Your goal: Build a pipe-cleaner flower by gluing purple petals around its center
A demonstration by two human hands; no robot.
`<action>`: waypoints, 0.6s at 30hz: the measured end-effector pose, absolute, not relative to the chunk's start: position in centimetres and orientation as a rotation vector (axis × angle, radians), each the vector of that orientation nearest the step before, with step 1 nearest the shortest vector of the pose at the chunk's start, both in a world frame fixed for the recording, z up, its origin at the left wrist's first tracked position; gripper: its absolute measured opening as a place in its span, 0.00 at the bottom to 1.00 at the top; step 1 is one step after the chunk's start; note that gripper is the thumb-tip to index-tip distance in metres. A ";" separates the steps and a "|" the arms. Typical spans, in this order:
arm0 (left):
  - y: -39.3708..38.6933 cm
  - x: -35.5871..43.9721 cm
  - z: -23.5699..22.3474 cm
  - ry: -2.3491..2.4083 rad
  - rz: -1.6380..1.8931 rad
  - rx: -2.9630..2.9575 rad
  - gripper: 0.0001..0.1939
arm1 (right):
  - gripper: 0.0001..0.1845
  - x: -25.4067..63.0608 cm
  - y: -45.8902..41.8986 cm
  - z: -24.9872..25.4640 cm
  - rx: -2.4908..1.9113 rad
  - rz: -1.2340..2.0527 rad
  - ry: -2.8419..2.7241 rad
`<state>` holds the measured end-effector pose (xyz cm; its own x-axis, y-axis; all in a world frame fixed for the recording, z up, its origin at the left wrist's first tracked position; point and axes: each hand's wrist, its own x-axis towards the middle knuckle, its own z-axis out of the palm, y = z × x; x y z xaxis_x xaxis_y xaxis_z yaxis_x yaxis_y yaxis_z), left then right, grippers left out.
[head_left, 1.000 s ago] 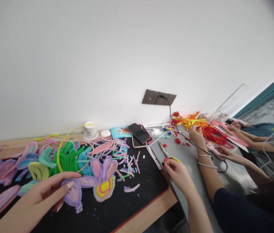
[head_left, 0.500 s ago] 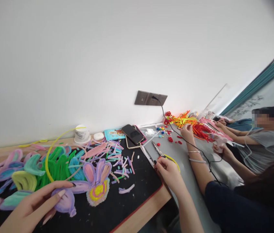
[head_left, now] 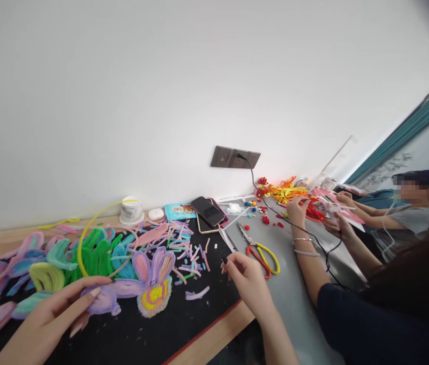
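Thumb and fingers of my left hand (head_left: pixel 64 306) are closed on one rounded petal of a purple pipe-cleaner flower (head_left: pixel 127 288). The flower has purple and pink petals and a yellow and pink fuzzy centre (head_left: pixel 156 298). Behind this hand rises a curved yellow pipe cleaner (head_left: pixel 88 225); whether the fingers hold it too is unclear. Over the right part of the black mat, my right hand (head_left: pixel 247 279) has its fingertips pinched together; what they hold, if anything, cannot be made out. Just right of it lie pliers (head_left: pixel 258 253) with red and yellow handles.
Green pipe-cleaner loops (head_left: pixel 93 261) and cut scraps (head_left: pixel 195 258) lie on the black mat (head_left: pixel 131 339). By the wall are a white cup (head_left: pixel 131 210), an earbud case (head_left: pixel 155 214), a blue packet (head_left: pixel 180 211) and phones (head_left: pixel 210 211). A co-worker's arm (head_left: pixel 306 248) and a black cable (head_left: pixel 301 225) are at right.
My right hand has moved left, away from the pliers, which now show in full. My left hand keeps its hold on the flower, which is nearly still.
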<state>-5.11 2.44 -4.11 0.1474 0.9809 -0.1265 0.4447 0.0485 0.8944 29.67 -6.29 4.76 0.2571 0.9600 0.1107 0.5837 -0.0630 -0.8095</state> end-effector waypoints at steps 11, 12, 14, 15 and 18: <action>1.2 -2.6 0.4 1.336 0.811 1.535 0.29 | 0.10 21.4 -3.5 3.0 -1.542 0.830 -1.604; 1.2 -2.6 0.6 1.338 0.816 1.536 0.28 | 0.10 21.3 -3.3 2.9 -1.603 0.793 -1.578; 1.0 -2.5 0.8 1.330 0.825 1.530 0.26 | 0.10 21.4 -2.9 2.5 -1.739 0.756 -1.532; 1.0 -2.6 0.9 1.315 0.827 1.527 0.25 | 0.10 21.5 -2.9 2.2 -1.790 0.779 -1.530; 1.1 -2.7 0.4 1.276 0.834 1.534 0.23 | 0.08 21.2 -2.8 1.3 -1.859 0.937 -1.563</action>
<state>-2.72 1.08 0.41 0.2259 0.9721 -0.0636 0.3320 -0.0154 0.9432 21.21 -2.75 1.28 0.0892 0.9815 -0.1696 0.6121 -0.1884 -0.7680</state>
